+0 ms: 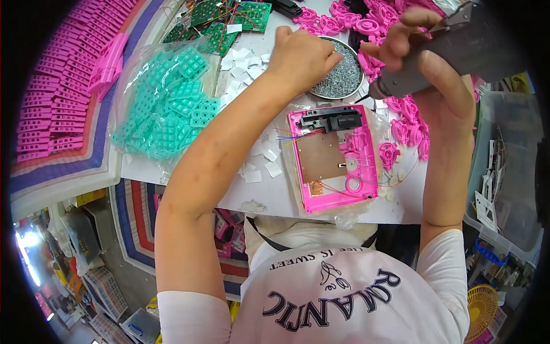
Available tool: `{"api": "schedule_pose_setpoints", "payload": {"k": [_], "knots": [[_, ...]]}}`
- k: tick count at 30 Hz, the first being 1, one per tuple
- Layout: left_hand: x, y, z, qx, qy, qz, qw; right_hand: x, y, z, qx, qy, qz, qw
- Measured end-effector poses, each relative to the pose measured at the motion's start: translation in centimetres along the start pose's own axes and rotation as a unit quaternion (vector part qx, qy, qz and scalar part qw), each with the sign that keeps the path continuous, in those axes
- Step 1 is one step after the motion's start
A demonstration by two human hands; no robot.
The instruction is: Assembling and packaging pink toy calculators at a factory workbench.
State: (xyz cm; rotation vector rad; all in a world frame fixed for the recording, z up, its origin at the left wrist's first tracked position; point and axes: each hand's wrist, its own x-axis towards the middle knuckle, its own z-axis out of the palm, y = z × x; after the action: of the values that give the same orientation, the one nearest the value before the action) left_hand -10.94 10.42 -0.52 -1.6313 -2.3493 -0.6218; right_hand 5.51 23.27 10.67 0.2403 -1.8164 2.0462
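My left hand [302, 59] is over a round metal dish of small silver screws [337, 80], its fingers curled closed; whatever they pinch is hidden. My right hand [444, 74] is wrapped round a dark grey electric screwdriver [424, 66], whose thin bit points down and left just beside the dish. Below both hands a pink plastic housing [375, 178] lies open side up on the table. It holds a brown circuit board [321, 157], a black module [332, 119] across its far end, and loose coloured wires. The screwdriver's bit is apart from the housing.
A clear bag of teal keypads [172, 103] lies to the left, near green circuit boards [252, 17]. Pink parts [74, 74] are stacked at far left; pink ring-shaped pieces [407, 123] heap at right. White paper squares [272, 168] are scattered about. A clear bin [507, 172] stands right.
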Motion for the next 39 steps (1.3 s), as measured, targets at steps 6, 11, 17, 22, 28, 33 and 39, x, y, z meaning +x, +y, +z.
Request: {"api": "schedule_pose_setpoints", "payload": {"k": [6,11,17,22,28,33,39], "knots": [[-7.1,6.4,-6.3,-0.126,0.077,0.058,0.987,-3.6,-0.3,0.4,0.016,-0.007,-0.047,0.999],[-10.1,9.0,-6.9,-0.262,0.037,-0.023,0.964,-5.6,-1.2,2.7,0.05,-0.038,-0.077,0.995],[-10.1,9.2,-6.8,-0.349,-0.006,-0.086,0.933,-5.6,-0.9,3.4,0.044,-0.036,-0.085,0.995],[-10.2,9.2,-6.9,-0.346,-0.011,-0.095,0.933,-5.2,-0.5,3.7,0.038,-0.041,-0.087,0.995],[-9.6,9.4,-7.1,-0.238,0.014,-0.067,0.969,-4.7,-0.6,3.2,0.03,-0.06,-0.099,0.993],[-9.7,8.8,-4.7,-0.08,0.023,-0.042,0.996,-2.7,2.0,0.4,0.039,-0.056,-0.131,0.989],[-9.7,8.8,-4.2,-0.088,0.047,-0.049,0.994,-2.2,5.3,-0.1,0.07,-0.007,-0.088,0.994]]}}
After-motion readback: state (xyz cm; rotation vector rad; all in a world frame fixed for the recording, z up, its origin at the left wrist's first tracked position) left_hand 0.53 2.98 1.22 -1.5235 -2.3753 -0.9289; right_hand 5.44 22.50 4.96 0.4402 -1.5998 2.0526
